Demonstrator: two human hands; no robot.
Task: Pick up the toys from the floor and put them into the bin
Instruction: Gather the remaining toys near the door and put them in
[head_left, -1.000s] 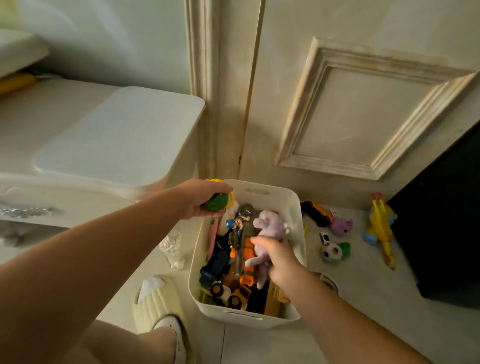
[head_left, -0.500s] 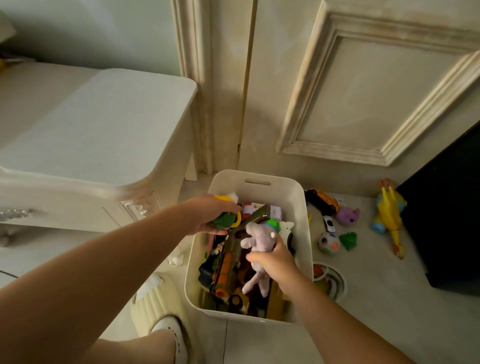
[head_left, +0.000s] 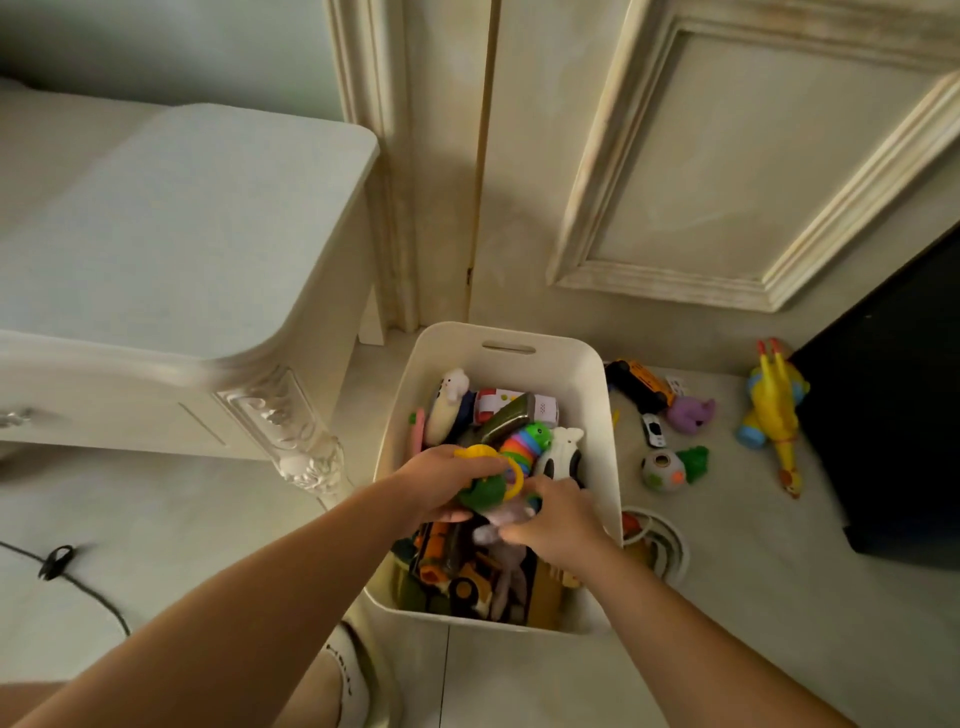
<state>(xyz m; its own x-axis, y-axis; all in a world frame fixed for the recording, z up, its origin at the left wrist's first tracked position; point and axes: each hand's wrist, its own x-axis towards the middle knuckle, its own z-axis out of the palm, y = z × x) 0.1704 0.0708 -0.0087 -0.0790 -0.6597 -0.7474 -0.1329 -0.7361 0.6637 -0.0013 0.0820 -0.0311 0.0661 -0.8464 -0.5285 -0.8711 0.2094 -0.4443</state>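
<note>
Left hand (head_left: 441, 480) clasps a green-yellow toy (head_left: 485, 488), right hand (head_left: 558, 519) pinches a lilac plush (head_left: 506, 519), both over the crowded white bin (head_left: 566, 374) (cabinet leg (head_left: 306, 457) near its left wall); slipper (head_left: 353, 675) lettering unreadable.

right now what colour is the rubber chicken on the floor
The rubber chicken is mainly yellow, with red at its far end; the head view shows it.

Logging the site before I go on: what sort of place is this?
Likely a home room, perhaps a bedroom: a carved white table, a panelled door, and a white toy bin on the floor.
</note>
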